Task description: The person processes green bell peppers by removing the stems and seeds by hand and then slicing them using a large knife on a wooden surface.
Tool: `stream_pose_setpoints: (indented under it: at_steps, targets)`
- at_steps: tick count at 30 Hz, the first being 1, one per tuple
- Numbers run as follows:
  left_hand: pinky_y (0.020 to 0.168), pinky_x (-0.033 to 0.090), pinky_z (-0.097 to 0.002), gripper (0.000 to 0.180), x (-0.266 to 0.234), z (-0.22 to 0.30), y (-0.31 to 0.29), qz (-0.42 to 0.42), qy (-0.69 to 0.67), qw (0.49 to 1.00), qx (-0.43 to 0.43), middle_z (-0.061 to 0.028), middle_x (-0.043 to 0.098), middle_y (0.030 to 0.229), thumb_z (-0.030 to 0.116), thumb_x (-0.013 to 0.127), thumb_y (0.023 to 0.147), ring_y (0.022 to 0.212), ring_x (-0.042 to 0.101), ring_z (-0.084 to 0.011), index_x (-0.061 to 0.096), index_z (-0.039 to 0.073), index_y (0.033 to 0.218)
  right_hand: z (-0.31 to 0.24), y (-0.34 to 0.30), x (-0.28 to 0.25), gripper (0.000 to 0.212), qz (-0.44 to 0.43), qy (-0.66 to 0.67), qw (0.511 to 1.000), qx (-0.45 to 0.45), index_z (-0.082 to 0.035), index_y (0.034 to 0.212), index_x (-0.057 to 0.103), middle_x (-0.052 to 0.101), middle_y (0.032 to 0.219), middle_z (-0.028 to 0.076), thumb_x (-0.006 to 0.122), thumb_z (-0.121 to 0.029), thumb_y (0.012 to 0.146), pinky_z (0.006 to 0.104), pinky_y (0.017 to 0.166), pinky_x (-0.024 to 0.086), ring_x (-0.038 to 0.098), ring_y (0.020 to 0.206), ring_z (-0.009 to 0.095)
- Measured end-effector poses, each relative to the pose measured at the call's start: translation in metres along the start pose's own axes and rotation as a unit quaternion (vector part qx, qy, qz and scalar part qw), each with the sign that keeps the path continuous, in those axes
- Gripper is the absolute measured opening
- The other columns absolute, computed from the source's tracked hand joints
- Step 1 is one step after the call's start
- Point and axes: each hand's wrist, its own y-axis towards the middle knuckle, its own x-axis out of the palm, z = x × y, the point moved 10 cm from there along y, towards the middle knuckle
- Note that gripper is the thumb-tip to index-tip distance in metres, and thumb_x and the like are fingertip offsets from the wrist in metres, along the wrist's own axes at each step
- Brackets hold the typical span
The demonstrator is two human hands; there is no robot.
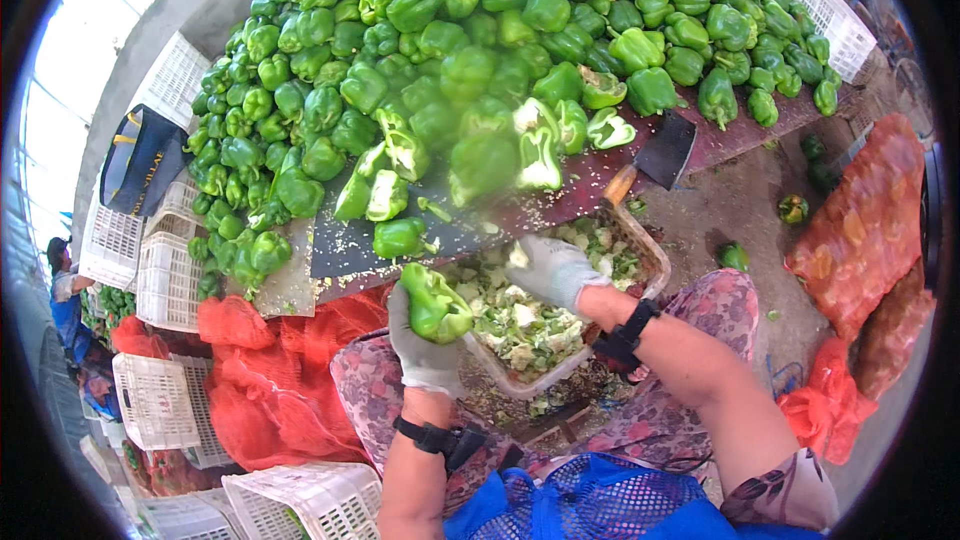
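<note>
My left hand (425, 355), in a grey-white glove, is closed around a green bell pepper (437, 308) that is cut open on one side. Over the scrap tub (655, 265), my right hand (558, 273), also gloved, has its fingers drawn together on a pale pepper core (518, 256). Pale cores, seeds and green bits fill much of the tub between my knees. A cleaver (667, 148) lies on the dark red table edge, its wooden handle (621, 183) reaching toward the tub. Cut pepper halves (540, 145) rest on the seed-strewn work surface (345, 248).
A large heap of whole green peppers (420, 10) covers the table. White plastic crates (165, 280) and red mesh netting (275, 380) are at left. A filled red mesh sack (865, 220) stands at right, near loose peppers (733, 257) on the floor. Another person (68, 300) is at far left.
</note>
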Motion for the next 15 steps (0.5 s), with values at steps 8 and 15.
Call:
stream_pose_setpoints:
  at_steps: [8, 15]
  targets:
    - [0.094, 0.048, -0.0503, 0.053, 0.030, -0.013, -0.019, -0.123, -0.082, 0.983, -0.112, -0.0152, 0.061, 0.123, 0.045, 0.039, 0.097, 0.110, 0.060, -0.0328, 0.055, 0.006, 0.128, -0.057, -0.053, -0.035, 0.042, 0.116, 0.043, 0.967, -0.223, -0.006, 0.112, 0.058, 0.062, 0.101, 0.018, 0.060, -0.040, 0.088, 0.0435, 0.082, 0.049, 0.062, 0.094, 0.036]
    - [0.105, 0.040, -0.0443, 0.050, 0.029, -0.035, -0.020, -0.121, -0.070, 0.980, -0.142, -0.0128, 0.059, 0.128, 0.041, 0.039, 0.099, 0.118, 0.055, -0.0299, 0.055, 0.004, 0.129, -0.095, -0.089, -0.040, 0.033, 0.211, -0.067, 0.911, -0.347, -0.009, 0.099, 0.056, 0.059, 0.086, 0.010, 0.063, -0.037, 0.085, 0.0407, 0.068, 0.049, 0.062, 0.078, 0.028]
